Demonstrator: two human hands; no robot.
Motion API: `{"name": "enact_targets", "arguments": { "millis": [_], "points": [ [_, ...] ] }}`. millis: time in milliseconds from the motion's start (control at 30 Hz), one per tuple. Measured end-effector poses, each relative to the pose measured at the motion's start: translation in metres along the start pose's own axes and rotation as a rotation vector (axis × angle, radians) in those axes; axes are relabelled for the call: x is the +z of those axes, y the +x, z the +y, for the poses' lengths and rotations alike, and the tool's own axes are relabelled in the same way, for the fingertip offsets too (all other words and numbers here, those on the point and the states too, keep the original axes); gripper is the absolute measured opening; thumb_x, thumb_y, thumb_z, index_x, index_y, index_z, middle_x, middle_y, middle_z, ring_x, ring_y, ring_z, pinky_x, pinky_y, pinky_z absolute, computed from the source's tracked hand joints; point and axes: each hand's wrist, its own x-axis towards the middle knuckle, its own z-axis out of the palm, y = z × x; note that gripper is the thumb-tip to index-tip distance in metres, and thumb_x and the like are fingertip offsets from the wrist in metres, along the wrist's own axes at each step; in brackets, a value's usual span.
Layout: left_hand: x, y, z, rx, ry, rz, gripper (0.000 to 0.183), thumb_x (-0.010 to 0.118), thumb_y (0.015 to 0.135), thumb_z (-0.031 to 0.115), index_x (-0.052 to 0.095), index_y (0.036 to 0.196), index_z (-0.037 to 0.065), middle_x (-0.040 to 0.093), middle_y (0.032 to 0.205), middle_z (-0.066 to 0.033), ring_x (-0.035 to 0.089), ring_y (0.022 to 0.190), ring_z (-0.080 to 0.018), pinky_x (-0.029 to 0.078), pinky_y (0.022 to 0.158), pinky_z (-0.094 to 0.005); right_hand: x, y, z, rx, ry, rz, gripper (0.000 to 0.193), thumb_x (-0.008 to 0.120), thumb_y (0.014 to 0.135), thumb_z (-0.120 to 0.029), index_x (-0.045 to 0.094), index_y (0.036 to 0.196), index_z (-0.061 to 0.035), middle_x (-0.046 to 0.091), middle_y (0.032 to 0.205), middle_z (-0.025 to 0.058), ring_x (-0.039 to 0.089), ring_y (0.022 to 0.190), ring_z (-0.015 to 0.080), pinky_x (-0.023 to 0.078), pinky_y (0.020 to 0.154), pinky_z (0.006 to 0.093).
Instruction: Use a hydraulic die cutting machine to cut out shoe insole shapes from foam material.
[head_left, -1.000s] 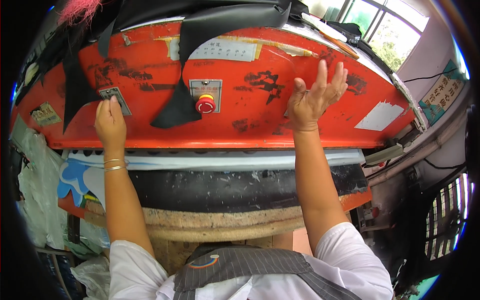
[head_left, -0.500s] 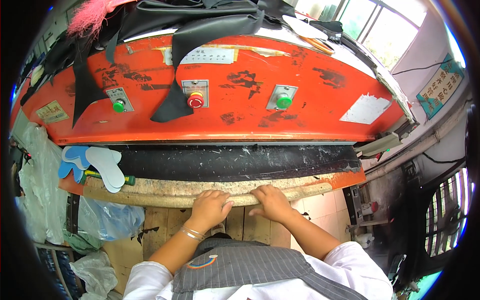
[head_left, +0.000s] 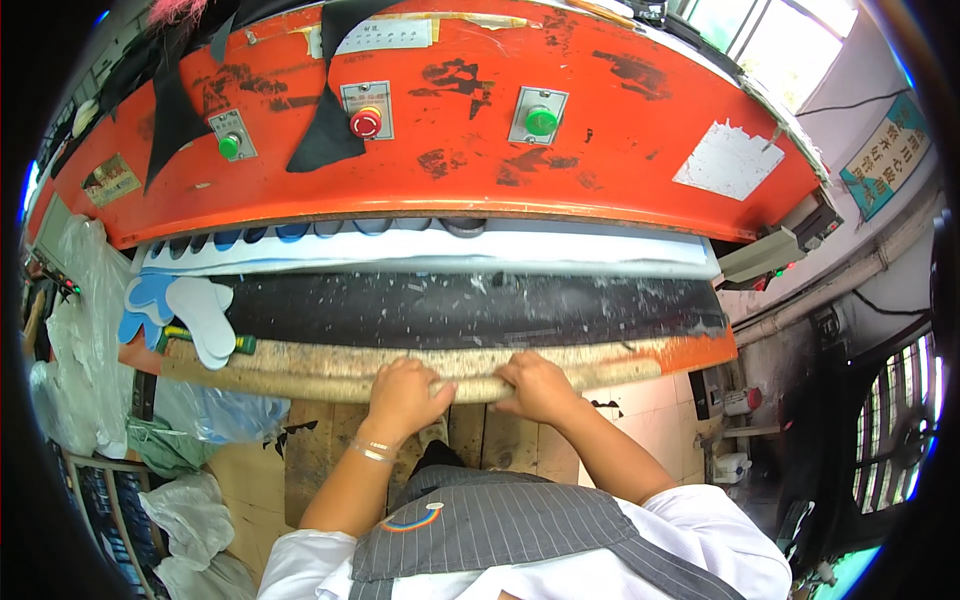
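Observation:
My left hand (head_left: 405, 395) is curled over the pale, worn front edge (head_left: 300, 384) of the machine bed, thumb pointing inward. A short way to the right, my right hand (head_left: 537, 387) grips the same rounded edge. Beyond them stretches a black work surface (head_left: 450, 310) speckled with white scraps. Behind it, a white sheet (head_left: 580, 248) with a row of rounded dark and blue cutouts shows under the orange machine panel (head_left: 430, 190). White and blue insole-shaped pieces (head_left: 203, 308) lie at the bed's left end, over a green and yellow stick-like object (head_left: 244, 344).
The panel carries a red knob (head_left: 366, 122) and two green buttons, one on the right (head_left: 541, 121). Black strips of material (head_left: 330, 140) hang over it. Clear plastic bags (head_left: 85, 350) crowd the left side. A metal bracket (head_left: 757, 256) juts out at the right.
The orange panel sits higher in view, and the white sheet with cutouts now shows beneath it. My hands stay on the front edge, with the left shifted slightly leftward.

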Motion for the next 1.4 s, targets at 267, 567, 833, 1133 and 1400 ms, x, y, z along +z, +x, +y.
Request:
{"name": "enact_targets", "arguments": {
  "millis": [267, 567, 833, 1133, 1400],
  "points": [
    [0.035, 0.084, 0.028, 0.312, -0.262, 0.282, 0.025, 0.067, 0.079, 0.007, 0.065, 0.103, 0.004, 0.062, 0.107, -0.0143, 0.058, 0.101, -0.0329, 0.048, 0.087, -0.0386, -0.008, 0.074, 0.056, -0.253, 0.181, 0.447, 0.027, 0.066, 0.078, -0.013, 0.066, 0.103, -0.0028, 0.062, 0.11, 0.016, 0.058, 0.104, 0.0339, 0.047, 0.09, 0.0409],
    [0.043, 0.057, 0.006, 0.331, -0.192, 0.104, 0.01, 0.072, 0.069, 0.006, 0.064, 0.076, 0.006, 0.055, 0.076, -0.0084, 0.051, 0.076, -0.0301, 0.043, 0.068, -0.0389, 0.023, 0.07, 0.053, -0.677, 0.346, 0.335, 0.014, 0.069, 0.075, -0.018, 0.059, 0.078, -0.0085, 0.051, 0.082, 0.0084, 0.051, 0.082, 0.0283, 0.041, 0.074, 0.0399],
    [0.069, 0.035, -0.021, 0.314, -0.391, 0.049, 0.016, 0.075, 0.072, 0.011, 0.065, 0.082, 0.005, 0.058, 0.082, -0.0074, 0.055, 0.082, -0.0262, 0.044, 0.073, -0.036, 0.007, 0.07, 0.049, -0.646, 0.198, -0.138, 0.016, 0.069, 0.08, -0.019, 0.069, 0.09, -0.0067, 0.064, 0.09, 0.0094, 0.058, 0.093, 0.0301, 0.047, 0.083, 0.0404],
    [0.087, 0.027, -0.005, 0.224, -0.37, 0.234, 0.016, 0.074, 0.073, 0.017, 0.065, 0.077, 0.005, 0.055, 0.092, -0.0089, 0.052, 0.095, -0.0253, 0.039, 0.082, -0.036, 0.0, 0.195, 0.028, -0.686, -0.569, -0.069, 0.07, 0.084, 0.06, -0.025, 0.057, 0.125, -0.0218, 0.05, 0.131, 0.0069, 0.043, 0.128, 0.0243, 0.036, 0.104, 0.0381],
    [0.091, 0.013, -0.006, 0.114, -0.158, 0.338, 0.097, 0.077, 0.073, 0.04, 0.027, 0.143, -0.004, 0.047, 0.134, -0.0264, 0.048, 0.123, -0.0387, 0.04, 0.101, -0.044, 0.018, 0.186, 0.039, -0.939, -0.239, 0.267, 0.007, 0.062, 0.074, -0.013, 0.063, 0.079, -0.0086, 0.06, 0.086, 0.0048, 0.06, 0.089, 0.025, 0.053, 0.069, 0.0355]
  ]
}}
